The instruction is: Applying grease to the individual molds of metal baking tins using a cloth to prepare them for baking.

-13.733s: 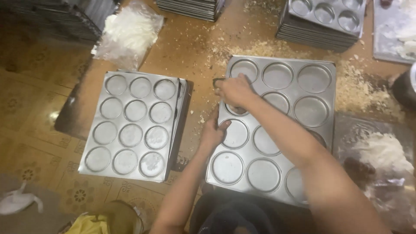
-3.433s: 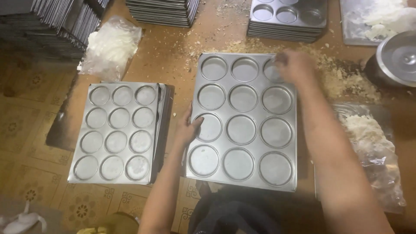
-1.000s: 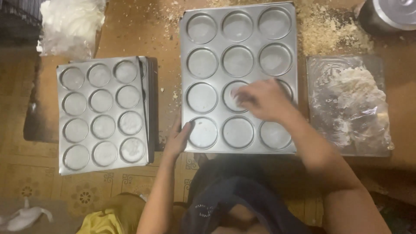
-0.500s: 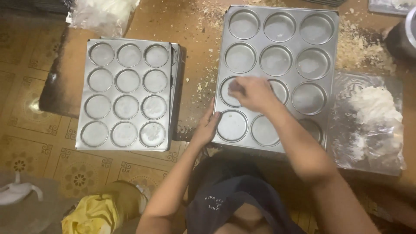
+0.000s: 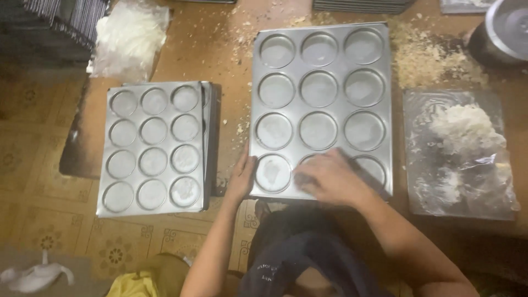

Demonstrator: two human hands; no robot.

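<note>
A large metal baking tray (image 5: 391, 110) with round cups lies on the brown floor in front of me. My left hand (image 5: 242, 176) grips its near-left edge, thumb on the rim. My right hand (image 5: 325, 177) presses flat into the middle cup of the nearest row, fingers spread and blurred; whether it holds something under the palm cannot be told. A sheet of clear plastic with a pile of white greasy stuff (image 5: 459, 135) lies just right of the tray.
A stack of smaller cupped trays (image 5: 155, 146) sits to the left. A bag of white material (image 5: 129, 36) lies at far left, crumbs (image 5: 426, 52) at far right, a round metal pot (image 5: 503, 30) in the corner. More tray stacks line the top edge.
My right hand has come nearer, from a middle-row cup to the nearest row. The left hand stays on the tray's edge. The camera shifted.
</note>
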